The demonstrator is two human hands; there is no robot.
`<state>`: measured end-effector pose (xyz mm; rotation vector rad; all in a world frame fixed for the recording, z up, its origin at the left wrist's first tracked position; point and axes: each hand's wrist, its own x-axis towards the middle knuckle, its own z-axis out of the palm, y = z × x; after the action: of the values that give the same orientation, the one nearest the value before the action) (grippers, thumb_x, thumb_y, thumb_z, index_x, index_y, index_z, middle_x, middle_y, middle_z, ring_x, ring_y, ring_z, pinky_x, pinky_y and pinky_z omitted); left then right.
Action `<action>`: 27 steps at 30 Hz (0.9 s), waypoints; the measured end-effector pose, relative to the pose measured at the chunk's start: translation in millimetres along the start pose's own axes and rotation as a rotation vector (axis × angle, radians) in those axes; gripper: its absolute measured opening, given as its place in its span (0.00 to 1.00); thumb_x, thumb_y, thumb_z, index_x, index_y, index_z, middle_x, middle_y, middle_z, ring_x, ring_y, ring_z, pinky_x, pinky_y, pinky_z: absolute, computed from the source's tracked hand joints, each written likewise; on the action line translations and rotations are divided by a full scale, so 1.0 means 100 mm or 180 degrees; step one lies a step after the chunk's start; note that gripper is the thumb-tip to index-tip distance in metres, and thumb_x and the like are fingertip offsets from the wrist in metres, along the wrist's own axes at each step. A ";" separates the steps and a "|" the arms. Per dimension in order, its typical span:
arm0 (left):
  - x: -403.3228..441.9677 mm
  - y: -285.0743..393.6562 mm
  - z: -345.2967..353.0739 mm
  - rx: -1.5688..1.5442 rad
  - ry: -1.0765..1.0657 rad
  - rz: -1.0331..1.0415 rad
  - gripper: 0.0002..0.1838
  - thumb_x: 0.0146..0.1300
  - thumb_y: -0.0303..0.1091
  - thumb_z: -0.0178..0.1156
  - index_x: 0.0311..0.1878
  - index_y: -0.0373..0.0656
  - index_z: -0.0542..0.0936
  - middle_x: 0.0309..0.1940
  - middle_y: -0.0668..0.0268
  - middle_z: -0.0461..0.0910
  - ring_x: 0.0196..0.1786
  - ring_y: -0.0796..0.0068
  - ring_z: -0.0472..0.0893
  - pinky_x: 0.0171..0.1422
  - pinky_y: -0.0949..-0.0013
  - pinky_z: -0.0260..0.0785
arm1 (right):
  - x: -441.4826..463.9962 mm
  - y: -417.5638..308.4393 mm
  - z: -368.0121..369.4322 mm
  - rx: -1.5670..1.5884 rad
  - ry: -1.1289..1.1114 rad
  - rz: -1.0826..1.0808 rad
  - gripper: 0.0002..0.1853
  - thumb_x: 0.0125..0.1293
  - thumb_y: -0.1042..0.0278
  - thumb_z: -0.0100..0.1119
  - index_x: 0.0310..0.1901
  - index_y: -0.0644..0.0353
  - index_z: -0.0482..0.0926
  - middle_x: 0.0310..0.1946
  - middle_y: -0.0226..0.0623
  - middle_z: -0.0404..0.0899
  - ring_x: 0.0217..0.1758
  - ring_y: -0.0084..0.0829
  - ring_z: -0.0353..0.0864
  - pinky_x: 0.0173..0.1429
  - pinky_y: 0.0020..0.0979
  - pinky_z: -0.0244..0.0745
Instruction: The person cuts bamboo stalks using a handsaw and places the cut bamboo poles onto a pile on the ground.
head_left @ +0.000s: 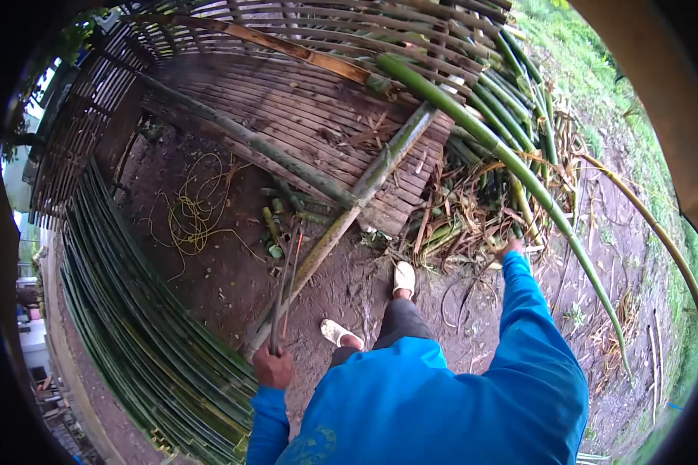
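My left hand (273, 366) is closed around the handle end of a bow saw (279, 310) at the lower left. The saw has a dark curved frame and a thin orange-red blade, and it points upward in the view, away from me. It overlaps the long grey bamboo pole (318, 252) lying slantwise; I cannot tell if they touch. My right hand (510, 248) reaches out at the end of a blue sleeve, over or beside a heap of dry bamboo sheaths and offcuts (457, 217). Its fingers are too small and partly hidden to make out.
A slatted bamboo platform (287, 101) with curved slatted sides stands ahead. Split green bamboo strips (139, 333) lie along the left. A tangled yellow cord (198, 217) rests on muddy ground. One long green bamboo pole (512, 155) arches across the right, near more stacked poles (504, 108).
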<state>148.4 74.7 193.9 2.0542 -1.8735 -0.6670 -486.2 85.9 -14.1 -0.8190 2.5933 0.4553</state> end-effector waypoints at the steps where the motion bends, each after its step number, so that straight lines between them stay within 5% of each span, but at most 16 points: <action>1: 0.19 0.24 0.07 -0.0118 -0.0265 -0.0266 0.06 0.44 0.29 0.56 0.22 0.36 0.72 0.17 0.50 0.71 0.23 0.47 0.72 0.32 0.51 0.64 | 0.33 0.11 -0.07 -0.0076 0.0236 0.0089 0.35 0.46 0.50 0.66 0.57 0.53 0.70 0.56 0.48 0.69 0.58 0.45 0.70 0.61 0.39 0.69; 4: 0.59 0.67 0.35 -0.0103 -0.0651 -0.0522 0.06 0.43 0.28 0.56 0.24 0.36 0.72 0.19 0.49 0.73 0.25 0.47 0.74 0.32 0.52 0.66 | 0.64 0.17 -0.75 0.0180 0.0516 0.0334 0.42 0.40 0.50 0.73 0.59 0.53 0.68 0.62 0.49 0.62 0.64 0.44 0.63 0.65 0.38 0.65; 7: 0.79 1.03 0.56 0.0285 -0.0687 -0.0486 0.06 0.43 0.28 0.57 0.24 0.36 0.73 0.22 0.47 0.75 0.28 0.45 0.76 0.33 0.51 0.66 | 1.37 0.34 -0.87 0.0422 0.0735 0.0036 0.54 0.37 0.57 0.74 0.68 0.52 0.53 0.65 0.46 0.57 0.68 0.46 0.57 0.70 0.37 0.56; 12: 0.86 1.40 0.65 0.0834 -0.0833 -0.0339 0.09 0.44 0.30 0.58 0.29 0.35 0.75 0.25 0.44 0.76 0.33 0.42 0.77 0.38 0.48 0.69 | 2.21 0.36 -0.87 0.0208 0.0711 -0.0621 0.57 0.33 0.65 0.73 0.69 0.54 0.52 0.68 0.44 0.53 0.72 0.44 0.50 0.74 0.35 0.49; 13: 0.88 1.43 0.66 0.0836 -0.0798 -0.0278 0.10 0.44 0.31 0.58 0.29 0.35 0.74 0.25 0.44 0.76 0.33 0.42 0.77 0.38 0.48 0.69 | 2.94 0.54 -0.40 -0.0107 0.0761 -0.0874 0.54 0.36 0.66 0.70 0.69 0.54 0.52 0.67 0.44 0.56 0.72 0.40 0.51 0.74 0.35 0.47; 14: 0.88 1.44 0.66 0.0847 -0.0770 -0.0222 0.10 0.44 0.31 0.58 0.29 0.35 0.74 0.25 0.44 0.76 0.33 0.41 0.77 0.39 0.48 0.69 | 2.72 0.36 -0.65 0.0006 0.0395 -0.0744 0.43 0.47 0.67 0.62 0.67 0.54 0.56 0.65 0.43 0.61 0.69 0.38 0.57 0.73 0.35 0.48; 18: 0.87 1.49 0.64 0.0862 -0.0770 -0.0204 0.08 0.46 0.31 0.57 0.25 0.35 0.71 0.22 0.43 0.74 0.30 0.40 0.75 0.33 0.49 0.66 | 2.40 -0.04 -1.12 0.0125 0.0211 -0.0489 0.28 0.59 0.70 0.46 0.64 0.52 0.62 0.64 0.40 0.63 0.64 0.38 0.66 0.70 0.38 0.53; 22: 0.88 1.42 0.61 0.0811 -0.0854 -0.0083 0.09 0.45 0.31 0.57 0.25 0.36 0.71 0.23 0.44 0.74 0.30 0.41 0.75 0.32 0.49 0.66 | 2.39 -0.08 -0.96 -0.0157 0.0763 -0.0972 0.32 0.41 0.62 0.66 0.53 0.60 0.70 0.50 0.46 0.74 0.59 0.43 0.69 0.64 0.38 0.62; 25: 0.97 1.36 0.70 0.0624 -0.0778 0.0212 0.09 0.45 0.31 0.57 0.25 0.36 0.70 0.23 0.45 0.74 0.30 0.41 0.75 0.31 0.49 0.65 | 2.12 -0.06 -0.66 0.0355 0.1167 -0.1209 0.25 0.41 0.60 0.66 0.42 0.63 0.74 0.37 0.50 0.78 0.44 0.50 0.76 0.53 0.40 0.72; 26: 1.04 1.35 0.72 0.0594 -0.0788 0.0235 0.08 0.45 0.31 0.57 0.26 0.37 0.70 0.23 0.45 0.73 0.29 0.42 0.75 0.31 0.49 0.65 | 1.68 -0.19 -0.89 0.0500 0.0869 -0.1077 0.22 0.42 0.61 0.65 0.41 0.61 0.73 0.37 0.51 0.77 0.42 0.51 0.77 0.51 0.42 0.72; 27: 1.08 1.34 0.72 0.0565 -0.0803 0.0282 0.08 0.45 0.31 0.57 0.26 0.37 0.71 0.23 0.46 0.73 0.29 0.42 0.75 0.31 0.49 0.65 | 1.54 -0.23 -0.93 0.0443 0.0339 -0.0931 0.30 0.44 0.62 0.64 0.51 0.62 0.71 0.41 0.54 0.77 0.50 0.51 0.74 0.56 0.42 0.70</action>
<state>2.1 -40.6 183.1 2.0576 -2.2235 -0.7948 -612.9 -43.2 -5.5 -1.1766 2.5072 0.1484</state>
